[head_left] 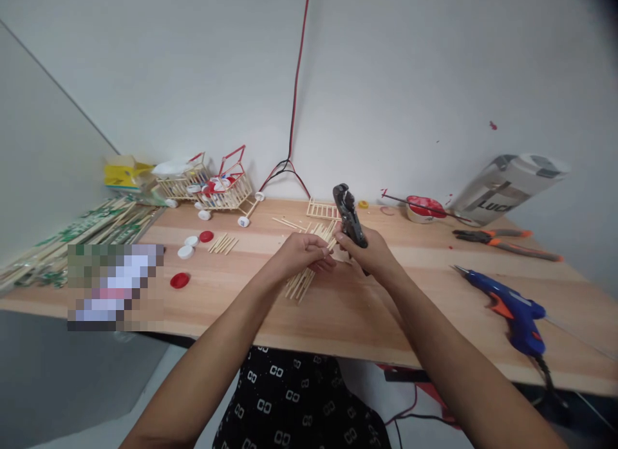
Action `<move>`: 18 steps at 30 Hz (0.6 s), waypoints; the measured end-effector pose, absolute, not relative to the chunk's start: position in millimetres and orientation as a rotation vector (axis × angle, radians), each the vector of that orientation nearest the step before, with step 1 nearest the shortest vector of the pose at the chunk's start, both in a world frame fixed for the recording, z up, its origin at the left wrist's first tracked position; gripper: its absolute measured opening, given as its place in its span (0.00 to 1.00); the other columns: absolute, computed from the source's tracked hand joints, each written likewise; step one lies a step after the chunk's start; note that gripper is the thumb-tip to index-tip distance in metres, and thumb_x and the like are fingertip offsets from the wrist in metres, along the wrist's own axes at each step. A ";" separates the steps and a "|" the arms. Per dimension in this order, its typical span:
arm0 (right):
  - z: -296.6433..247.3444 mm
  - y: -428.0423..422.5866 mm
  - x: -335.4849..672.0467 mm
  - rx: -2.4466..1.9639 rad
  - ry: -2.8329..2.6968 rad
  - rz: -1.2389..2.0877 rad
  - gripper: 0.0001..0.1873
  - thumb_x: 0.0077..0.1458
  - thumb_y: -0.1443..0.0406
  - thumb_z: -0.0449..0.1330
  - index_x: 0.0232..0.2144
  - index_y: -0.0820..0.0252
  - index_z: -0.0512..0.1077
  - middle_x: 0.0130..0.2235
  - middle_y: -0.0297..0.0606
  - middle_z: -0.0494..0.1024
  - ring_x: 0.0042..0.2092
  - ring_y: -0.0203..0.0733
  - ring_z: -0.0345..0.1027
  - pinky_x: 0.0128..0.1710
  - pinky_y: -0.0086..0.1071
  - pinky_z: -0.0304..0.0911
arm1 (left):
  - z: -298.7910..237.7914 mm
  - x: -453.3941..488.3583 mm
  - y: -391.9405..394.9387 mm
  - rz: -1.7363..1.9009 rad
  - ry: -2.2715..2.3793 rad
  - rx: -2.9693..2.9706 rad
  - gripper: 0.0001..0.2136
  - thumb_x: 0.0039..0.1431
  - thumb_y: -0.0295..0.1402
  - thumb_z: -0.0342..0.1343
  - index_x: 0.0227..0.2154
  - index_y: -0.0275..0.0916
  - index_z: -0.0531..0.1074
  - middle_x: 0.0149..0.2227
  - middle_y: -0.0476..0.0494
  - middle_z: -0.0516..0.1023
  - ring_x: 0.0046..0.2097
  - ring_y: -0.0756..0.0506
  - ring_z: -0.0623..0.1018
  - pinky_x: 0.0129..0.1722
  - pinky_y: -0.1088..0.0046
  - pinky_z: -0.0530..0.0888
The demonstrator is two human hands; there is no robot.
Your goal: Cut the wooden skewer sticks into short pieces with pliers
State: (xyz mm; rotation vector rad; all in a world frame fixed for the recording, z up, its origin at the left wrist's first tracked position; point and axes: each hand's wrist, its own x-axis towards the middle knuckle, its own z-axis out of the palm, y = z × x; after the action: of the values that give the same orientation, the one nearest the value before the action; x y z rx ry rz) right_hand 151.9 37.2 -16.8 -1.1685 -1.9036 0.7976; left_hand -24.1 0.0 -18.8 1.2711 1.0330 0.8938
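My left hand (300,255) is closed around a bundle of thin wooden sticks (302,282) held over the middle of the wooden table (338,320). My right hand (369,253) grips a dark cutting plier (348,214) that points up and away, its jaws above the sticks' far ends. The two hands touch at the fingertips. A small ladder-like stick frame (322,209) lies just behind them.
Two stick-built carts (212,188) stand at the back left, with bottle caps (186,251) and loose sticks (223,244) near them. A blue glue gun (509,305) lies at the right, orange-handled pliers (497,239) and a red paint dish (425,208) behind it. Packed chopsticks (72,237) lie at far left.
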 end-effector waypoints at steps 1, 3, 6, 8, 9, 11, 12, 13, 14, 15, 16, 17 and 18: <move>-17.4 38.3 152.8 -1.188 -1.887 0.772 0.14 0.52 0.55 0.55 0.33 0.60 0.71 0.27 0.36 0.74 0.31 0.41 0.68 0.33 0.33 0.61 | -17.4 -25.6 0.4 0.912 1.089 1.309 0.08 0.53 0.33 0.58 0.30 0.32 0.70 0.30 0.37 0.80 0.30 0.47 0.79 0.28 0.74 0.73; -17.9 40.9 155.7 -1.223 -1.824 0.753 0.15 0.52 0.55 0.55 0.32 0.60 0.71 0.28 0.36 0.75 0.31 0.41 0.68 0.33 0.33 0.61 | -11.0 -35.0 0.5 0.962 1.252 1.427 0.04 0.53 0.30 0.54 0.29 0.33 0.70 0.28 0.39 0.79 0.28 0.48 0.78 0.27 0.75 0.72; -16.7 43.7 160.1 -1.220 -1.702 0.817 0.17 0.52 0.53 0.55 0.32 0.62 0.71 0.28 0.38 0.74 0.30 0.40 0.67 0.30 0.32 0.61 | 5.7 -68.4 -3.6 1.003 1.573 1.699 0.05 0.52 0.29 0.52 0.28 0.34 0.71 0.28 0.42 0.79 0.29 0.48 0.78 0.29 0.75 0.71; -14.9 43.6 161.5 -1.194 -1.678 0.845 0.19 0.51 0.52 0.56 0.33 0.62 0.71 0.28 0.39 0.74 0.30 0.40 0.67 0.29 0.31 0.61 | 15.8 -100.4 -10.0 0.965 1.840 1.835 0.07 0.53 0.31 0.51 0.27 0.35 0.73 0.27 0.44 0.79 0.30 0.47 0.77 0.29 0.75 0.69; -14.0 43.0 161.6 -1.187 -1.677 0.847 0.19 0.51 0.52 0.56 0.32 0.62 0.72 0.28 0.39 0.74 0.30 0.40 0.67 0.29 0.31 0.61 | 18.9 -117.2 -14.0 0.905 1.996 1.874 0.08 0.52 0.31 0.51 0.27 0.36 0.74 0.27 0.44 0.79 0.31 0.46 0.76 0.30 0.75 0.68; -12.5 41.2 161.1 -1.192 -1.685 0.852 0.19 0.51 0.52 0.57 0.32 0.62 0.72 0.27 0.38 0.74 0.29 0.40 0.67 0.30 0.31 0.61 | 19.6 -147.9 -22.6 0.759 2.342 1.878 0.08 0.50 0.32 0.52 0.25 0.36 0.76 0.27 0.44 0.78 0.32 0.45 0.76 0.31 0.74 0.66; -12.0 40.3 160.7 -1.197 -1.689 0.857 0.19 0.51 0.52 0.57 0.33 0.62 0.72 0.27 0.38 0.74 0.29 0.40 0.67 0.30 0.32 0.61 | 17.3 -160.5 -26.8 0.683 2.469 1.828 0.08 0.49 0.32 0.53 0.25 0.36 0.76 0.27 0.43 0.78 0.33 0.44 0.75 0.31 0.73 0.65; -11.7 39.5 160.3 -1.199 -1.694 0.862 0.19 0.51 0.52 0.57 0.33 0.62 0.72 0.27 0.38 0.74 0.29 0.40 0.67 0.30 0.32 0.61 | 13.6 -170.7 -30.7 0.635 2.549 1.783 0.09 0.49 0.32 0.53 0.26 0.35 0.77 0.28 0.42 0.78 0.33 0.43 0.75 0.31 0.73 0.64; -11.6 39.0 160.1 -1.203 -1.702 0.864 0.18 0.51 0.52 0.57 0.33 0.62 0.72 0.27 0.38 0.74 0.29 0.40 0.67 0.30 0.32 0.61 | 9.0 -178.2 -34.2 0.609 2.592 1.752 0.10 0.49 0.32 0.52 0.27 0.35 0.78 0.28 0.41 0.79 0.34 0.42 0.76 0.31 0.72 0.64; -11.6 38.7 159.9 -1.208 -1.706 0.861 0.18 0.51 0.52 0.57 0.33 0.62 0.72 0.27 0.38 0.75 0.29 0.40 0.67 0.30 0.32 0.61 | 4.1 -183.1 -37.0 0.605 2.630 1.722 0.11 0.49 0.32 0.52 0.28 0.34 0.78 0.29 0.39 0.79 0.34 0.42 0.76 0.31 0.72 0.64; -11.6 38.6 159.9 -1.217 -1.706 0.856 0.18 0.51 0.53 0.57 0.33 0.62 0.73 0.27 0.38 0.75 0.29 0.40 0.67 0.30 0.32 0.61 | -0.5 -185.8 -39.2 0.605 2.661 1.699 0.11 0.50 0.32 0.51 0.29 0.34 0.78 0.30 0.38 0.79 0.35 0.42 0.76 0.31 0.72 0.63; -11.6 38.7 159.9 -1.229 -1.706 0.847 0.18 0.51 0.53 0.57 0.33 0.62 0.73 0.27 0.38 0.75 0.29 0.40 0.67 0.30 0.32 0.61 | -4.6 -186.7 -40.7 0.595 2.683 1.694 0.12 0.50 0.31 0.50 0.30 0.34 0.78 0.30 0.37 0.79 0.35 0.41 0.76 0.31 0.72 0.63; -11.6 38.8 160.1 -1.243 -1.707 0.837 0.18 0.51 0.53 0.57 0.32 0.62 0.73 0.27 0.37 0.74 0.29 0.40 0.66 0.30 0.32 0.61 | -7.7 -186.3 -41.5 0.581 2.702 1.690 0.12 0.50 0.31 0.50 0.30 0.34 0.78 0.31 0.37 0.79 0.35 0.41 0.76 0.31 0.72 0.62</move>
State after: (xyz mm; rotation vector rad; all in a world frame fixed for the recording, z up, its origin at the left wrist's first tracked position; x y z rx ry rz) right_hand 160.1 38.8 -11.6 -1.2426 -1.7071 0.8366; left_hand -186.3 -41.5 -7.7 1.6897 2.7025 0.5815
